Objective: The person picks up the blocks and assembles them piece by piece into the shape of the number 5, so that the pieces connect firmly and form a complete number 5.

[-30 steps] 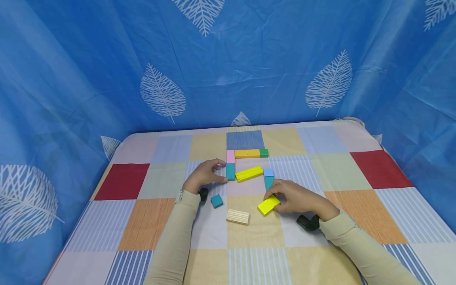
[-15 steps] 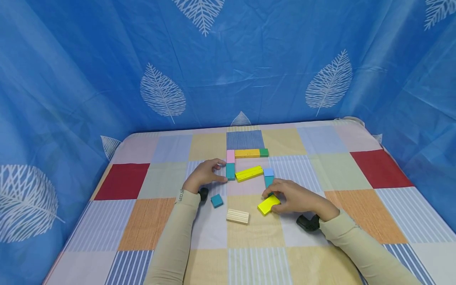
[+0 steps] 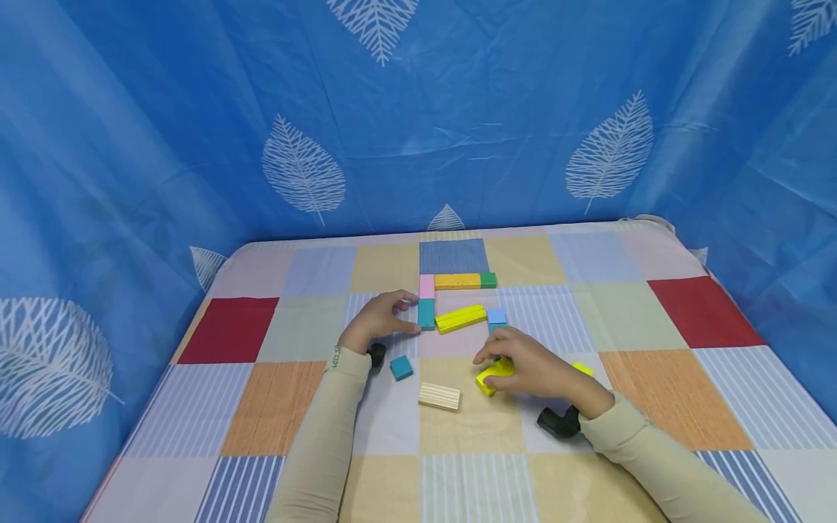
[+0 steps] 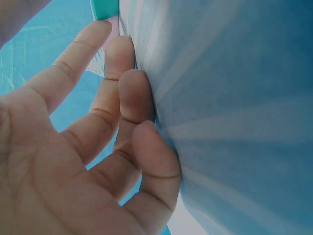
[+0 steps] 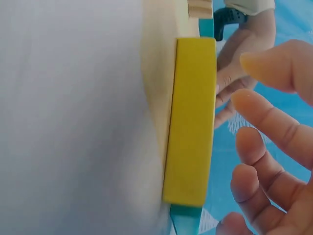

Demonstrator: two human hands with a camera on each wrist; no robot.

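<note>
My left hand point(image 3: 379, 319) rests beside a teal block point(image 3: 426, 315), its thumb and index fingertips right at the block's left side. In the left wrist view the fingers are loosely bent along the cloth, one fingertip close to the teal block point(image 4: 105, 9). My right hand point(image 3: 530, 367) hovers over a bright yellow block point(image 3: 489, 381), partly covering it. The right wrist view shows a gap between its relaxed fingers and the yellow block point(image 5: 190, 122), which lies in line with a teal block point(image 5: 186, 219).
A pink block point(image 3: 426, 286), an orange-yellow bar point(image 3: 458, 281) and a green block point(image 3: 488, 280) form a corner. Inside lies a slanted yellow bar point(image 3: 461, 318). Also there: a blue block point(image 3: 497, 316), a small teal block point(image 3: 401, 367), a wooden block point(image 3: 439, 396) and a yellow piece point(image 3: 583, 369).
My right hand has let go of the yellow block and shifted slightly left over it. Another yellow piece now shows behind the right wrist. The left hand stays at the teal block.
</note>
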